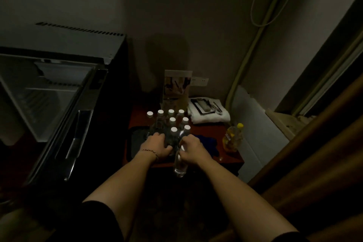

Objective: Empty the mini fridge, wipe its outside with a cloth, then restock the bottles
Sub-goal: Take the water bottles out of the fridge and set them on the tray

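The right hand (191, 149) grips a clear plastic bottle (179, 165) by its neck at the front edge of the dark red wooden worktop (222, 129), the bottle's base hanging past that edge. The left hand (157, 146) lies with fingers curled against the cluster of clear white-capped bottles (172, 122) just beyond, at its 12 o'clock; whether it clasps one cannot be told. A dark tray (136, 139) sits at the cluster's 9 o'clock, a crumpled blue cloth (208, 141) at its 3 o'clock, and a yellow-capped bottle of yellow liquid (232, 137) further right. A folded white towel (208, 114) lies at 1 o'clock. The open mini fridge (59, 94) stands at 9 o'clock, its interior dim.
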